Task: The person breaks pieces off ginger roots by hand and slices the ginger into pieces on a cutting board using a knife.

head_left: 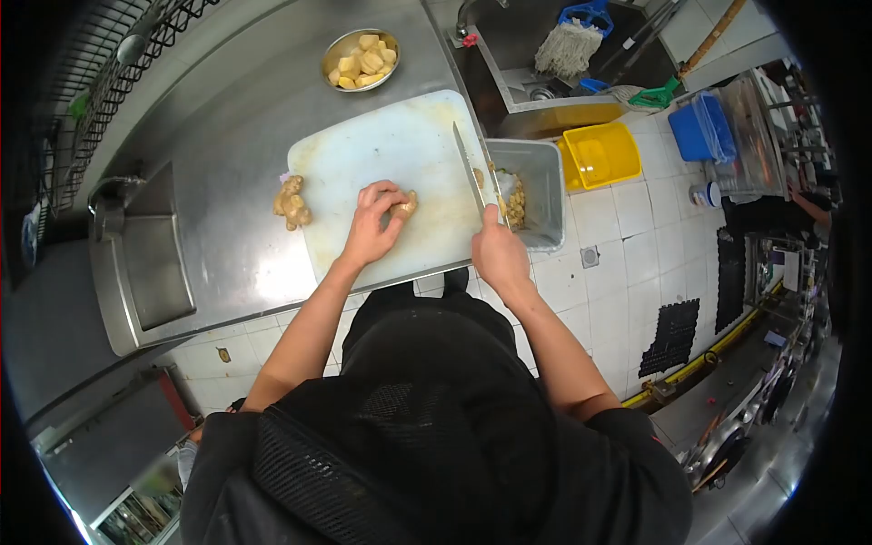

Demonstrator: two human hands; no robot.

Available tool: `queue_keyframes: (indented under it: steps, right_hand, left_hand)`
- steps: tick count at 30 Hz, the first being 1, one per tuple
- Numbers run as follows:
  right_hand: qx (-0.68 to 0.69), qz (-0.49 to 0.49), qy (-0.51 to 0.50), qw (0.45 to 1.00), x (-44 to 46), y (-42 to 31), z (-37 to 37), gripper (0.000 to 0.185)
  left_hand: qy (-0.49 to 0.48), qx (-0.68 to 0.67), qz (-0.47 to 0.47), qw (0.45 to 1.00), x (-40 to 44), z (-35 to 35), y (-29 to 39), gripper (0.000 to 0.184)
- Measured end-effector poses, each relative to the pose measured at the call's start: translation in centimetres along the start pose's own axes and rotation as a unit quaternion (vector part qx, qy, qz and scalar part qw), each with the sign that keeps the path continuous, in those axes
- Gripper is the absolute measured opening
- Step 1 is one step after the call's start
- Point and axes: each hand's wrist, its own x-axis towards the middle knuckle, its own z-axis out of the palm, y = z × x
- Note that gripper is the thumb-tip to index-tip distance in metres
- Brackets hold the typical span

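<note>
My left hand point(374, 222) rests on the white cutting board point(363, 159), its fingers closed over a piece of ginger point(405, 205). In my right hand point(500, 250) is the handle of a knife point(468, 163), whose blade points away from me along the board's right edge. Small scraps lie beside the blade. A knobbly unpeeled ginger root point(292, 203) sits at the board's left edge. Behind the board stands a metal bowl point(324, 60) with several peeled yellow pieces.
Right of the board, a grey bin point(543, 195) holds peelings, below the counter edge. Beyond it are a yellow container point(601, 155), a blue bin point(698, 129) and a sink with a mop point(569, 47). A small sink point(156, 263) is at left. Part of another person shows at far right.
</note>
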Motion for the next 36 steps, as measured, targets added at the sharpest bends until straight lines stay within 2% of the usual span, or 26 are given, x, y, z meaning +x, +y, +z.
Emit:
queue_keyframes:
  steps: [2,4,5,7,11,15,18,20,24,26,28,29,31,32,34,36]
  right_hand:
    - [-0.024,-0.007,0.005,1.000,-0.5,-0.3,-0.5,0.030]
    - [-0.030,-0.079,-0.028,0.996,-1.2,-1.3,-0.8,0.027]
    - [-0.032,-0.079,-0.030,0.996,-1.7,-1.9,-1.0,0.027]
    - [-0.036,-0.109,-0.079,0.990,-2.6,-3.3,-1.2,0.025]
    - [-0.081,-0.086,-0.147,0.982,-3.6,-4.9,-2.3,0.026]
    - [-0.082,-0.075,-0.172,0.979,-3.5,-5.6,-3.1,0.025]
    - [-0.059,-0.083,-0.153,0.983,-1.5,-5.6,-1.1,0.026]
    - [0.014,-0.108,-0.085,0.990,1.7,-5.6,1.5,0.030]
    - [0.071,-0.105,-0.075,0.989,5.5,-4.3,3.8,0.032]
    - [0.156,-0.109,-0.045,0.981,5.1,-2.3,3.9,0.031]
    - [0.158,-0.099,-0.009,0.982,3.8,-0.3,3.2,0.030]
    - [0.161,-0.083,0.016,0.983,3.0,0.7,3.0,0.029]
    - [0.143,-0.051,0.027,0.988,2.2,2.8,1.9,0.028]
    - [0.142,-0.058,0.032,0.988,1.8,3.5,1.3,0.028]
    - [0.072,-0.009,0.112,0.991,0.9,3.7,0.2,0.028]
    - [0.067,-0.019,0.122,0.990,0.8,4.0,-0.1,0.029]
  left_hand:
    - [0.016,0.004,-0.033,0.999,-0.2,0.2,0.2,0.026]
    - [0.007,-0.007,-0.046,0.999,0.0,-0.1,0.5,0.024]
    - [-0.002,-0.019,-0.058,0.998,0.1,-0.1,0.6,0.023]
    - [0.002,-0.006,-0.038,0.999,0.3,0.0,0.4,0.023]
    - [0.009,0.016,-0.018,1.000,0.4,0.0,0.5,0.023]
    - [0.009,0.008,-0.013,1.000,0.3,0.3,0.4,0.023]
    - [0.006,-0.003,-0.022,1.000,0.1,0.6,0.2,0.020]
    - [0.011,-0.020,-0.029,0.999,0.2,0.6,-0.1,0.020]
    - [-0.005,-0.067,-0.054,0.996,-0.1,0.1,0.5,0.020]
    - [-0.007,-0.040,-0.044,0.998,-0.4,0.0,0.8,0.021]
    - [-0.016,0.055,-0.020,0.998,-0.5,0.1,0.9,0.024]
    - [-0.011,0.059,-0.018,0.998,-0.8,0.1,1.0,0.024]
    - [-0.007,0.111,-0.044,0.993,-1.1,0.3,1.3,0.026]
    - [0.012,0.075,-0.042,0.996,-1.3,0.6,0.9,0.025]
    - [0.027,0.044,-0.040,0.998,-1.3,0.8,0.5,0.026]
    - [0.040,-0.014,-0.056,0.998,-1.6,1.3,0.7,0.022]
